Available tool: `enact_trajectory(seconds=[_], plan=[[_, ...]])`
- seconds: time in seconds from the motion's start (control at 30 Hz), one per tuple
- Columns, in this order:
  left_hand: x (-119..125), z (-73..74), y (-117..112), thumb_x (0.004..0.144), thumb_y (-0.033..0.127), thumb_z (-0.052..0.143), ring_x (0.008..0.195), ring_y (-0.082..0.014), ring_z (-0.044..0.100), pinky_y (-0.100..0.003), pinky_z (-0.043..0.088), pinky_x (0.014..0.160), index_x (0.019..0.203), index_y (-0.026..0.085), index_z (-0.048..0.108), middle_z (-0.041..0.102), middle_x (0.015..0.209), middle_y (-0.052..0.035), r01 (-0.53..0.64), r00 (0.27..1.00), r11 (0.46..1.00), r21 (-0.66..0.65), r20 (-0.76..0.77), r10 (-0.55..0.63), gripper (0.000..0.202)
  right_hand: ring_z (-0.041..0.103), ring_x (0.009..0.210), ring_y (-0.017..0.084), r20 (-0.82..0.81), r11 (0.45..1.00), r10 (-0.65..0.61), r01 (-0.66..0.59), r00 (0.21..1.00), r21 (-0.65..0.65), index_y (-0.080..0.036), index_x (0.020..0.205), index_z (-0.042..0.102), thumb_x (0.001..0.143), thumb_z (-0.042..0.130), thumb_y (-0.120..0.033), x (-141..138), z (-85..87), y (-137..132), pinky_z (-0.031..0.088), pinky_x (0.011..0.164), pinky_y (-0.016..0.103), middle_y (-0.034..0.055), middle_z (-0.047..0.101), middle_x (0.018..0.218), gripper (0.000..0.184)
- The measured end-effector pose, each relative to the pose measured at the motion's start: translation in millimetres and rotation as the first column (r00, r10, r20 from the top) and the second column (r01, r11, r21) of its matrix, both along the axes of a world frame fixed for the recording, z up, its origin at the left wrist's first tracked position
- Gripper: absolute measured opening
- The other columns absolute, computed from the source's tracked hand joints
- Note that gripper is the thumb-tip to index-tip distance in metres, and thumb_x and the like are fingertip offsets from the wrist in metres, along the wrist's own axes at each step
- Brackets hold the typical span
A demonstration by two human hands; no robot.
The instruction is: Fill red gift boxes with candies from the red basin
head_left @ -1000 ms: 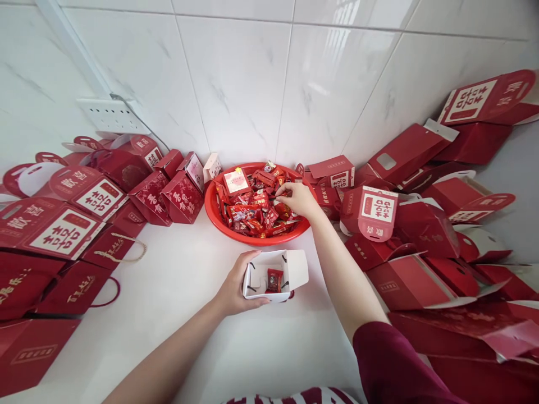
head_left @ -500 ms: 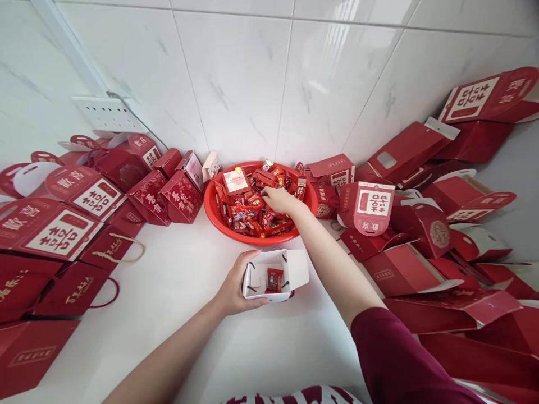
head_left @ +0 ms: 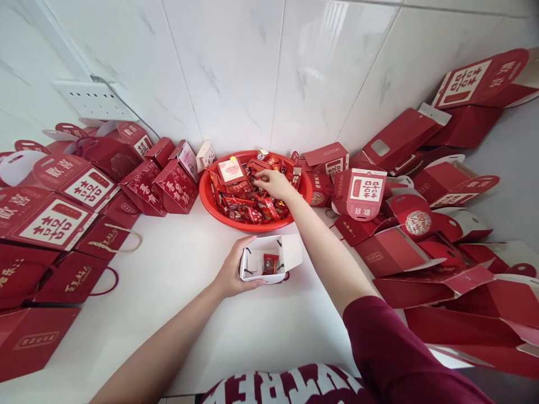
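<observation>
My left hand [head_left: 232, 270] holds a small white open-topped box [head_left: 252, 259] by its left side, thumb along the near edge. The box's white flap [head_left: 292, 250] is folded out to the right. Inside lies a red wrapped candy [head_left: 270, 264], with dark cord ends on the inner walls. Beyond the box stands a red plastic basin [head_left: 248, 226] heaped with red wrapped candies [head_left: 238, 203]. Over the heap, my right hand [head_left: 273, 184] has its fingertips pinched together. What they hold, if anything, is too small to make out. A pale square packet [head_left: 231, 170] rests on the candies.
Red gift boxes [head_left: 59, 224] line the left side, some with cord handles. More red boxes [head_left: 396, 249] are piled on the right. Two upright red boxes [head_left: 177, 185] stand left of the basin. Behind is a tiled wall [head_left: 236, 73] with a socket strip [head_left: 95, 100] and cable.
The view has shifted slightly. My right hand has lifted a little within the basin, its fingertips now pinched and in sight. My left hand keeps hold of the white box.
</observation>
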State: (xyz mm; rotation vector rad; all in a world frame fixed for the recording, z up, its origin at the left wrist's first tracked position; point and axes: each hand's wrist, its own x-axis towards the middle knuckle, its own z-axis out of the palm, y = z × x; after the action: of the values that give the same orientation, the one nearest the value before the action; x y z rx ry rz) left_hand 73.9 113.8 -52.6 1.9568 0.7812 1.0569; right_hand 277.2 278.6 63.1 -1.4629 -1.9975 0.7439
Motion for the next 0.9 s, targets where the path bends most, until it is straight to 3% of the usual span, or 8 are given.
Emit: enact_trajectory(seconds=[0.07,0.13,0.23,0.33,0.5,0.73,0.8,0.9], plan=[[1,-2.6,0,0.067,0.041,0.085,0.132,-0.0372,0.047,-0.055,0.04,0.111,0.148,0.023,0.033,0.043,0.144,-0.0169,0.019,0.999,0.999,-0.047,0.033,-0.017,0.098,0.06,0.119,0.02,-0.091,0.99,-0.077,0.087,0.993,0.109,-0.012,0.137,0.056,0.101,0.044,-0.028,1,6.9,-19,0.042,0.104,0.033,0.0136,0.066,0.13,0.041],[1,-5.1,1,0.067,0.041,0.085,0.133,-0.0372,0.047,-0.055,0.041,0.111,0.148,0.023,0.032,0.042,0.145,-0.017,0.041,0.997,0.994,-0.098,0.066,-0.035,0.099,0.064,0.11,0.019,-0.22,0.983,-0.026,0.065,0.975,0.171,-0.015,0.136,0.055,0.102,0.042,-0.036,5,15.4,-45,0.047,0.099,0.032,0.0103,0.07,0.12,0.042],[1,-6.6,2,0.067,0.041,0.086,0.133,-0.0375,0.048,-0.055,0.042,0.11,0.148,0.023,0.032,0.043,0.146,-0.0173,0.061,0.993,0.989,-0.137,0.105,-0.046,0.099,0.069,0.088,0.018,-0.308,0.97,0.23,-0.191,0.923,0.152,-0.019,0.126,0.062,0.098,0.052,-0.042,10,28.1,-90,0.053,0.084,0.031,0.0039,0.074,0.1,0.037],[2,-5.4,3,0.067,0.041,0.086,0.132,-0.0383,0.049,-0.057,0.042,0.108,0.147,0.022,0.033,0.045,0.144,-0.0174,0.057,0.994,0.99,-0.132,0.101,-0.043,0.098,0.07,0.089,0.017,-0.185,0.933,0.359,-0.348,0.915,0.092,-0.02,0.113,0.067,0.095,0.059,-0.033,13,36.0,-126,0.053,0.084,0.03,0.0022,0.074,0.099,0.024],[0,-1.7,2,0.068,0.041,0.086,0.139,-0.0398,0.04,-0.06,0.034,0.114,0.151,0.022,0.03,0.037,0.152,-0.0186,0.048,0.997,0.994,-0.099,0.066,-0.041,0.101,0.068,0.098,0.017,-0.15,0.955,0.261,-0.233,0.954,0.181,-0.021,0.106,0.068,0.097,0.057,-0.026,20,32.2,-160,0.052,0.088,0.03,0.0036,0.073,0.108,0.016],[-27,10.0,2,0.066,0.059,0.083,0.151,-0.0428,0.017,-0.061,0.017,0.122,0.16,0.022,0.003,0.016,0.164,-0.0207,0.183,0.983,0.981,-0.067,0.011,-0.183,0.129,0.061,0.116,0.023,-0.381,0.92,-0.074,0.21,0.922,0.332,-0.026,0.119,0.06,0.1,0.047,-0.042,49,-18.5,-203,0.051,0.097,0.039,0.0087,0.065,0.121,0.028],[-36,10.9,1,0.077,0.068,0.069,0.149,-0.0397,0.024,-0.059,0.022,0.121,0.16,0.022,0.005,0.024,0.161,-0.0202,0.143,0.987,0.987,-0.073,0.083,-0.137,0.115,0.057,0.123,0.025,-0.414,0.906,-0.13,0.278,0.901,0.32,-0.028,0.126,0.054,0.1,0.041,-0.049,55,-42.9,-214,0.051,0.099,0.043,0.0118,0.059,0.129,0.036],[-43,9.0,-7,0.097,0.058,0.045,0.135,-0.0318,0.048,-0.049,0.043,0.109,0.155,0.022,0.028,0.045,0.149,-0.0173,-0.109,0.97,0.976,-0.188,0.195,0.146,0.07,0.05,0.132,0.03,-0.449,0.908,-0.126,0.285,0.885,0.307,-0.028,0.135,0.045,0.098,0.03,-0.062,60,-74.8,-222,0.05,0.101,0.049,0.0148,0.05,0.14,0.052]])
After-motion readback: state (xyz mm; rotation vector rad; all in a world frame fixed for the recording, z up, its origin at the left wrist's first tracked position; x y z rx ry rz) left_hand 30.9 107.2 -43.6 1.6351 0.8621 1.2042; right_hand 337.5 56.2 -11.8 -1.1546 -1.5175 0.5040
